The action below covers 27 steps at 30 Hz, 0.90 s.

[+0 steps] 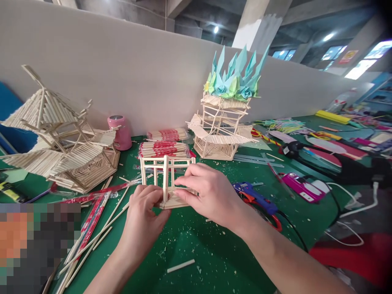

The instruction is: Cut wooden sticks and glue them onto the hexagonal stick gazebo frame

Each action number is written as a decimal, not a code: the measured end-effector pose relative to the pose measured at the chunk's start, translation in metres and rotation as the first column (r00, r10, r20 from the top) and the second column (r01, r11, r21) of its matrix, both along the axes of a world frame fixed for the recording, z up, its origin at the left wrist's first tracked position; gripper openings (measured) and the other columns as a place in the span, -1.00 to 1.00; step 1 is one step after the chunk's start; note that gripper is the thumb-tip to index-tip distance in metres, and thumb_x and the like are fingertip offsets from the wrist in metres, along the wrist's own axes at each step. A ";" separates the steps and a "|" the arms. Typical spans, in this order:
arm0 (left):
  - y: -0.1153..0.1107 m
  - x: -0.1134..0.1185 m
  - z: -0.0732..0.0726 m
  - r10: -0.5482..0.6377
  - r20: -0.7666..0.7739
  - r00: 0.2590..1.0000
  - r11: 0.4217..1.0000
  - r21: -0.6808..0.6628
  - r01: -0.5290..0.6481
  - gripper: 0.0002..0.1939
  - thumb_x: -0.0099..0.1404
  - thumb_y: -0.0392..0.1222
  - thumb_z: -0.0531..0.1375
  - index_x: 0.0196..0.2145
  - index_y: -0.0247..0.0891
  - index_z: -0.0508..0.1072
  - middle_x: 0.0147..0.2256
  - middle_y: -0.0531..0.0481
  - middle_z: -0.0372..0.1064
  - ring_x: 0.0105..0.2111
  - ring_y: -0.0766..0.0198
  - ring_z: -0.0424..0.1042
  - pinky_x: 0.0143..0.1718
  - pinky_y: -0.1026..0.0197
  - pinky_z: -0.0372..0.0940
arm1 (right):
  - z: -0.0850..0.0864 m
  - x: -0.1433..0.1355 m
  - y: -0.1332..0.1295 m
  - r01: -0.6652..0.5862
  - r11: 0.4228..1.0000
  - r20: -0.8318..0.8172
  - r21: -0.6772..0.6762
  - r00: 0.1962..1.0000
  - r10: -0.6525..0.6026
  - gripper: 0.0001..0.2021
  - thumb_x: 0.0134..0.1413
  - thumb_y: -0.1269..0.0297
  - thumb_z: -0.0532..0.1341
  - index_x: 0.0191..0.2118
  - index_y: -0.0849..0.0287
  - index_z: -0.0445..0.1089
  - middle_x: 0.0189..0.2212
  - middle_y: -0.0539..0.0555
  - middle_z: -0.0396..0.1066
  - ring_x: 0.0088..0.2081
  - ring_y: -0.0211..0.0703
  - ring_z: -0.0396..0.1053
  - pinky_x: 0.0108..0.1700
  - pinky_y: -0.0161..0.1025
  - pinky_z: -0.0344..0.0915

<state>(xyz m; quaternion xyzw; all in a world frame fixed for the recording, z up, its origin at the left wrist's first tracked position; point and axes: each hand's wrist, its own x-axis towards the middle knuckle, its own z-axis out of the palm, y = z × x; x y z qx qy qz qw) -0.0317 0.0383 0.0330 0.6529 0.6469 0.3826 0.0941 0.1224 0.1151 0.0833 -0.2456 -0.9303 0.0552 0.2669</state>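
Observation:
A small open frame of wooden sticks (pixel 165 175), with upright posts, crossbars and a flat base, is held a little above the green table. My left hand (pixel 143 210) is closed on the frame's near lower corner, thumb below the base and fingers behind the post. At the frame's right side, my right hand (pixel 211 192) has its fingers bent inward, the index finger and thumb close together by the base. Whether something small lies between those fingertips cannot be made out. A short loose stick (pixel 181 266) rests on the table in front of both hands.
A roofed stick pavilion (pixel 76 159) stands left, beside a pink container (pixel 123 132). Behind the frame lie bundled sticks (pixel 165 149) and a stick tower (pixel 219 141) topped with folded paper. To the right are a blue glue gun (pixel 257 199) and a purple power strip (pixel 303 188) with cables.

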 end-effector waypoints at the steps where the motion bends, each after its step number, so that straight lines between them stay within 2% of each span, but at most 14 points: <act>1: 0.000 0.000 -0.001 -0.002 -0.004 1.000 1.000 0.002 0.002 -0.88 0.10 -0.29 0.11 -0.46 -0.21 0.46 -0.46 0.02 0.41 -0.43 0.18 0.26 -0.27 0.06 0.13 | 0.000 -0.001 0.000 0.006 1.000 0.033 0.003 0.999 -0.006 -0.89 0.05 0.36 0.22 -0.36 0.22 0.50 -0.49 0.03 0.29 -0.37 -0.18 0.27 -0.36 -0.27 0.21; 6: 0.001 0.001 -0.002 -0.003 -0.013 1.000 1.000 0.010 0.003 -0.88 0.12 -0.26 0.11 -0.47 -0.21 0.46 -0.45 0.01 0.41 -0.43 0.18 0.27 -0.29 0.07 0.12 | -0.001 -0.004 0.000 0.000 0.999 0.131 0.032 0.991 -0.005 -0.82 0.11 0.35 0.17 -0.47 0.19 0.46 -0.52 -0.01 0.25 -0.40 -0.23 0.22 -0.39 -0.29 0.15; 11: 0.001 0.002 0.000 -0.008 -0.008 1.000 1.000 0.008 0.009 -0.88 0.13 -0.26 0.11 -0.48 -0.22 0.45 -0.46 0.00 0.40 -0.43 0.18 0.25 -0.33 0.09 0.12 | -0.001 -0.005 0.001 -0.026 0.998 0.142 0.060 0.990 0.017 -0.75 0.15 0.36 0.12 -0.52 0.21 0.41 -0.54 -0.02 0.22 -0.42 -0.26 0.18 -0.40 -0.29 0.10; 17: 0.000 0.001 0.000 -0.018 -0.036 0.999 0.999 0.029 0.019 -0.89 0.13 -0.28 0.12 -0.47 -0.22 0.45 -0.48 0.03 0.39 -0.45 0.20 0.25 -0.27 0.06 0.12 | -0.002 -0.007 0.000 -0.027 0.997 0.173 0.070 0.985 0.015 -0.73 0.16 0.37 0.12 -0.55 0.22 0.39 -0.54 -0.02 0.19 -0.42 -0.25 0.15 -0.42 -0.29 0.07; 27: -0.002 0.001 0.001 -0.021 -0.030 0.999 1.000 0.011 0.022 -0.88 0.12 -0.29 0.11 -0.49 -0.21 0.43 -0.48 0.03 0.39 -0.44 0.19 0.24 -0.34 0.12 0.13 | -0.001 -0.009 0.000 -0.046 0.995 0.216 0.087 0.976 0.026 -0.72 0.16 0.39 0.11 -0.57 0.21 0.36 -0.56 -0.03 0.16 -0.44 -0.26 0.13 -0.44 -0.29 0.04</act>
